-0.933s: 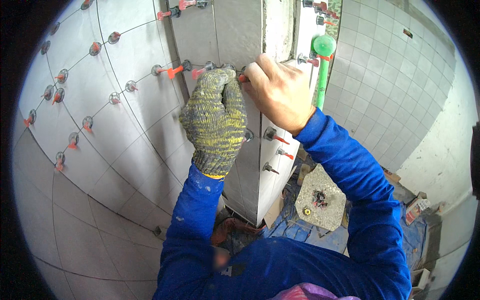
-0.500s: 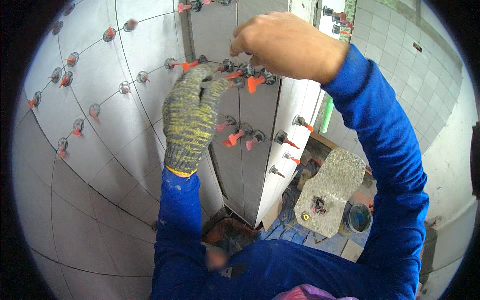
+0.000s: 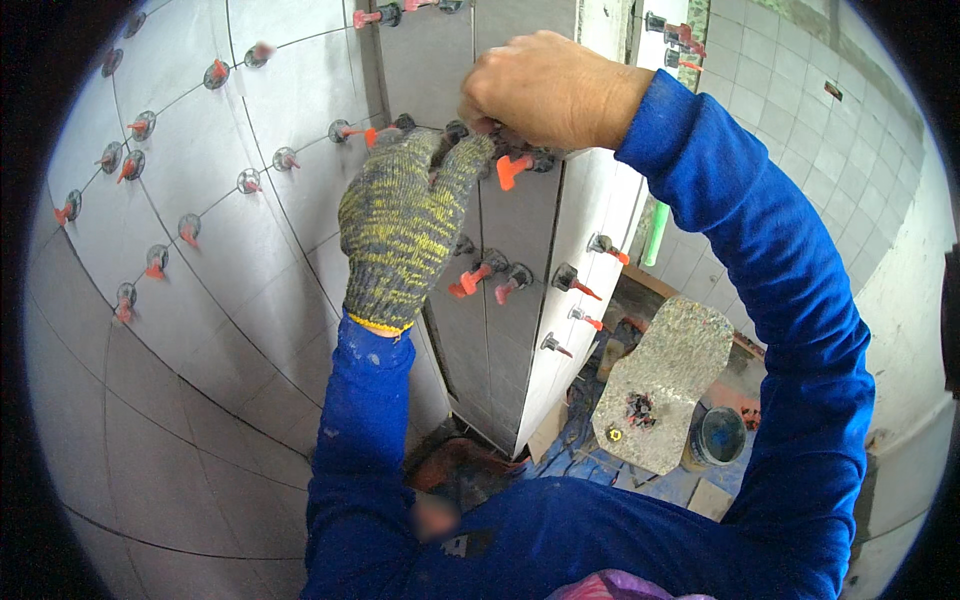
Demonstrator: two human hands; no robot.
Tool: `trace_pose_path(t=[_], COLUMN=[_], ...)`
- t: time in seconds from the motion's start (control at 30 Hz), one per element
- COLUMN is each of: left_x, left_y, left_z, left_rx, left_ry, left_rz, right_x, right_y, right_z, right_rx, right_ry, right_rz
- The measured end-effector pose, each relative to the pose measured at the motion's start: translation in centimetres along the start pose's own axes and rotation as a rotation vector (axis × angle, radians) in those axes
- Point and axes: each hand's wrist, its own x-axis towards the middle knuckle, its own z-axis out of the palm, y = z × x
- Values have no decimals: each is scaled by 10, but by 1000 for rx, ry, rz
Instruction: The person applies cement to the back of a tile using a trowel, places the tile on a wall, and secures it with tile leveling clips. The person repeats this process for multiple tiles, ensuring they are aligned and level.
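Left hand: the left hand (image 3: 405, 225), covered by a grey and yellow knitted glove, is pressed flat against the grey wall tile (image 3: 520, 230), fingers spread upward and closed on nothing.
Right hand: the bare right hand (image 3: 545, 90) is curled shut over a tile levelling clip at the horizontal joint; the fingertips are pinched on the clip, whose dark cap is mostly hidden beneath them.
Hands together: the gloved fingertips are seen just below the bare knuckles, touching or nearly so; which cannot be told.
Orange wedge: an orange wedge (image 3: 511, 168) is seen jutting from the joint just under the right hand, beside the gripped clip.
Clips below: a further pair of clips with orange wedges (image 3: 490, 277) is set in the next joint down, just right of the glove's wrist; more are fixed along the corner edge (image 3: 575, 280).
Left wall: rows of round dark clips with orange wedges (image 3: 135, 125) are spaced along the joints of the pale tiled wall (image 3: 170, 420).
Sleeves: both forearms are clad in blue sleeves (image 3: 770, 270).
Floor: a grey, speckled flat piece (image 3: 670, 385) bearing a few small red and yellow bits is lying low at the right, with a round dark container (image 3: 722, 435) just beside it.
Pipe: a green pipe (image 3: 654, 235) is partly shown behind the right sleeve.
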Motion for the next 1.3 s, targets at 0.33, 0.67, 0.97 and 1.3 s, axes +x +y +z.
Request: trace_pose_path(t=[0.33, 0.67, 0.97, 1.3], left_x=[0, -4, -7, -5], left_y=[-12, -12, -10, -14], left_z=[7, 11, 14, 27], left_rx=[-22, -119, -124, -46], left_ry=[70, 149, 117, 327], left_rz=[134, 97, 59, 213], right_x=[-1, -1, -1, -1], right_y=[6, 3, 7, 5], right_z=[3, 3, 11, 20], right_rx=[19, 41, 34, 73], right_ry=[60, -13, -11, 82], right_rz=[-35, -25, -82, -107])
